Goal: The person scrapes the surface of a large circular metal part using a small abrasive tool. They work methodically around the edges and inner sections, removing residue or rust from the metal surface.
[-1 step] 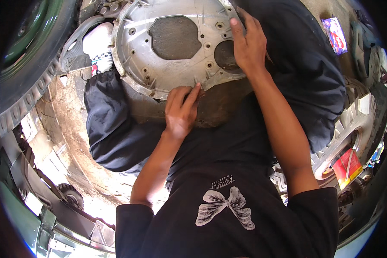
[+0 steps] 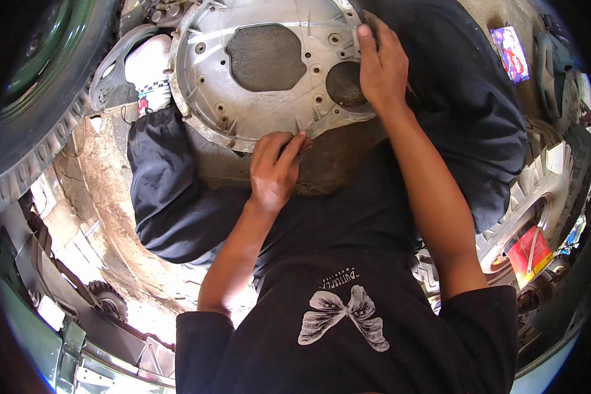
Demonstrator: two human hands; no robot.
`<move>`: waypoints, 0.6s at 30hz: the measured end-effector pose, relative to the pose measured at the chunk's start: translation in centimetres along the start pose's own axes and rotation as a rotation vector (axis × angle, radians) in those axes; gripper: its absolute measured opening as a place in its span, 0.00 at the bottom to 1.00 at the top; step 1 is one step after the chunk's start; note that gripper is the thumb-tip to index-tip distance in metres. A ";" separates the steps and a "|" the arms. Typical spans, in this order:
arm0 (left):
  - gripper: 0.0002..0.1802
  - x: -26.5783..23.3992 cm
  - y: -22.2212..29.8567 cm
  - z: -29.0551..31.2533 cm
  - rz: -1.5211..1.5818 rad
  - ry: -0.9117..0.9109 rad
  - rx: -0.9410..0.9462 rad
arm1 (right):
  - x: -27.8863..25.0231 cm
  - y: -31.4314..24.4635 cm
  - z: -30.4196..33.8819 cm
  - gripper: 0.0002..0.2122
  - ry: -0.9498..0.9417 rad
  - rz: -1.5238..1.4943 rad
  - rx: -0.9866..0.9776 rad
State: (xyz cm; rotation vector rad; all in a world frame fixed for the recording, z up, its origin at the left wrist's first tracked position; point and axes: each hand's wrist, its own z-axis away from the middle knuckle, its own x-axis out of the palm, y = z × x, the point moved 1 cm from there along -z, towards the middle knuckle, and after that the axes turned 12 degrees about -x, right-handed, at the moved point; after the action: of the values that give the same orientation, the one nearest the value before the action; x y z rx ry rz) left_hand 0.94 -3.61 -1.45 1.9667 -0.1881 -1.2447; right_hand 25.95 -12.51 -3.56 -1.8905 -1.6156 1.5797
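A round grey cast-metal housing (image 2: 262, 108) lies flat in front of me between my legs. It has a large central opening, a smaller round hole at its right and several bolt holes. My right hand (image 2: 383, 69) grips its right rim, thumb on the upper side and fingers over the outer edge. At the near rim, my left hand (image 2: 274, 164) is closed with its fingers bent against the edge. A small reddish-brown piece (image 2: 306, 143) shows beside its index finger; its kind is unclear, and the fingers hide most of it.
A large tyre with a green rim (image 2: 52, 72) stands at the left. On the right are a treaded tyre (image 2: 528, 197), a red and yellow container (image 2: 530, 253) and a purple packet (image 2: 509, 54). My sandalled foot (image 2: 152, 65) is beside the housing's left edge.
My left hand has shifted slightly down and left along the near rim. My right hand has moved very slightly to the right, still on the housing.
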 end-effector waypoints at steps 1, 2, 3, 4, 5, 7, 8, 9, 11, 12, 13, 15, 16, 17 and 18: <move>0.25 0.0 -0.2 -0.3 -0.005 -0.012 0.014 | 0.1 0.2 -0.4 0.25 0.020 -0.045 0.036; 0.24 -0.1 -0.2 -0.8 -0.009 -0.023 0.027 | 0.0 0.2 -0.5 0.25 0.021 -0.062 0.073; 0.24 0.0 -0.3 -1.1 -0.015 -0.035 0.041 | -0.1 0.2 -0.7 0.25 0.022 -0.079 0.110; 0.23 0.2 -0.3 -1.2 -0.004 -0.036 0.048 | 0.0 0.0 -0.8 0.25 0.016 -0.099 0.152; 0.23 0.7 -0.3 -1.3 0.005 -0.036 0.055 | 0.1 -0.1 -0.9 0.25 0.010 -0.078 0.153; 0.21 1.8 0.2 -2.0 0.028 -0.054 0.063 | 0.3 -0.5 -0.9 0.26 0.002 -0.034 0.157; 0.21 2.5 1.0 -2.7 0.040 -0.069 0.065 | 0.3 -0.5 -0.9 0.26 -0.001 -0.030 0.155; 0.20 2.7 1.4 -3.1 0.052 -0.083 0.067 | 0.3 -0.4 -0.8 0.26 -0.004 -0.025 0.152; 0.19 2.1 1.2 -2.5 0.049 -0.115 0.042 | 0.1 -0.3 -0.8 0.25 -0.002 -0.038 0.174; 0.19 1.7 0.6 -1.9 0.048 -0.122 0.043 | -0.1 -0.3 -0.7 0.25 -0.002 -0.058 0.194; 0.19 1.3 0.2 -1.7 0.044 -0.131 0.044 | -0.2 -0.3 -0.6 0.25 -0.001 -0.081 0.216; 0.19 0.9 0.1 -1.5 0.050 -0.103 0.033 | -0.1 -0.4 -1.0 0.25 -0.003 -0.092 0.242; 0.20 0.8 0.2 -1.4 0.059 -0.091 0.022 | -0.1 -0.6 -1.0 0.25 -0.009 -0.092 0.257; 0.19 1.3 0.5 -1.6 0.068 -0.088 0.019 | 0.0 -0.6 -0.9 0.25 -0.021 -0.073 0.259; 0.19 2.3 0.9 -2.2 0.078 -0.085 0.016 | 0.1 -0.6 -0.9 0.25 -0.033 -0.054 0.261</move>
State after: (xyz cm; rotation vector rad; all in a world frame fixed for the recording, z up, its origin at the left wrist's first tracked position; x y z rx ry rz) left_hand 4.15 -4.17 -1.94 1.9028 -0.3150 -1.2803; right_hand 26.24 -11.79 -2.80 -1.6811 -1.3814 1.7121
